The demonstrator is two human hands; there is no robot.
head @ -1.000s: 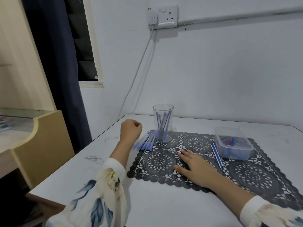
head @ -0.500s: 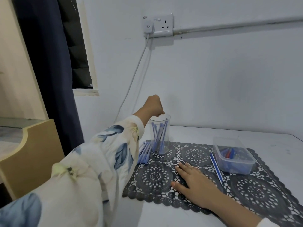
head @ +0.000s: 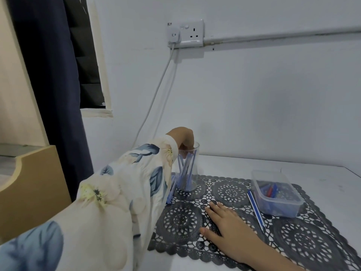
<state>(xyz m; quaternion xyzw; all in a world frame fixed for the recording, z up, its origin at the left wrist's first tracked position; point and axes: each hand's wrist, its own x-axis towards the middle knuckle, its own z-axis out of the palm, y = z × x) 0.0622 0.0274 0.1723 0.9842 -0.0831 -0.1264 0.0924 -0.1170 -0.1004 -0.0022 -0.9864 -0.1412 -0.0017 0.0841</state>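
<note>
— Where are your fingers?
— The fingers (head: 183, 148) of my left hand (head: 181, 136) are bunched narrow and point down into the mouth of the tumbler (head: 197, 154). Whether they pinch a pen I cannot tell. My right hand (head: 229, 226) lies flat, fingers straight, on the lace mat (head: 181, 220).
— And the tumbler?
— Clear, smooth and round, upright on the mat's far left corner, with slim blue pens (head: 184, 173) leaning inside. Loose pens (head: 170, 190) lie just beside it on the left. The mat is dark openwork with round medallions and a scalloped rim, on the white worktop (head: 322, 178).
— Other containers?
— A clear rectangular plastic box (head: 281, 207) toward the mat's far right corner, holding blue and red pens. One blue-and-white pen (head: 256, 210) lies just beside it.
</note>
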